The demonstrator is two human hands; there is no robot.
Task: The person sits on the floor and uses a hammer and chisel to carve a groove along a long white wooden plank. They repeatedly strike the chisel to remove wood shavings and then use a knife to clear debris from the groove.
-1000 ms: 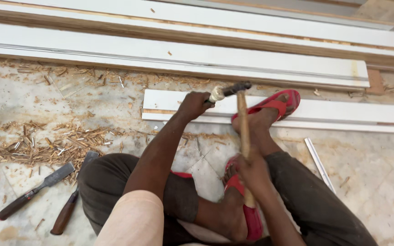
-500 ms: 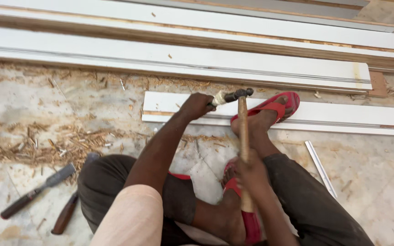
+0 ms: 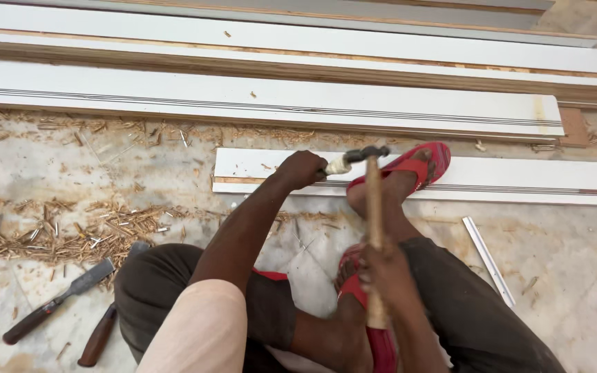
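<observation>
My left hand (image 3: pixel 301 169) is closed around a chisel with a pale handle (image 3: pixel 338 166), held against the white moulded board (image 3: pixel 519 179) on the floor. My right hand (image 3: pixel 386 275) grips the wooden handle of a hammer (image 3: pixel 373 207). The hammer's dark metal head sits at the chisel's end. My foot in a red sandal (image 3: pixel 416 166) rests on the board beside the chisel.
Several long white boards (image 3: pixel 264 103) lie stacked across the top. Wood shavings (image 3: pixel 70 235) litter the stone floor at left. Two wooden-handled chisels (image 3: pixel 57 300) lie at lower left. A thin metal strip (image 3: pixel 488 259) lies at right.
The hammer head has come down slightly onto the chisel end. The left hand has stayed on the chisel at the board.
</observation>
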